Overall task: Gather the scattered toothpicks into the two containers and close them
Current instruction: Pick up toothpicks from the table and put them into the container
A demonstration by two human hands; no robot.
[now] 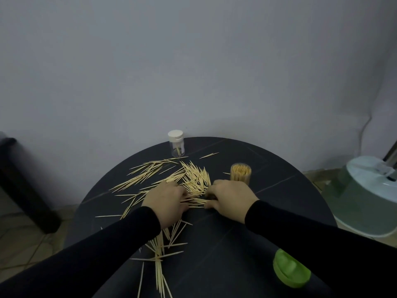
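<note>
A green lid (290,271) lies nearest on the bench (268,211). Pale, thin toothpicks (193,179) lie heaped between the left hand (166,203) and right hand (231,195), both hands curled against the pile, though whether they grip any I cannot tell.

Dark round table (268,168): toothpicks (193,177), containers (240,172), lid (290,269).

Head view. Two arms enter frame, one from 7 o'clock, one from 4 o'clock. Both wear long black sleeves, plain fabric, no print, logo or stripe visible. Left sleeve (103,252) fits close to the forearm and ends at the wrist in a clean, slightly curved cuff edge. Right sleeve (300,229) matches: same black, same close fit, cuff ending at the wrist. Left hand (166,203) is bare; no glove, ring or watch seen. Right hand (229,196) is bare likewise. Fabric detail is lost in dim light; seams cannot be made out.
</note>
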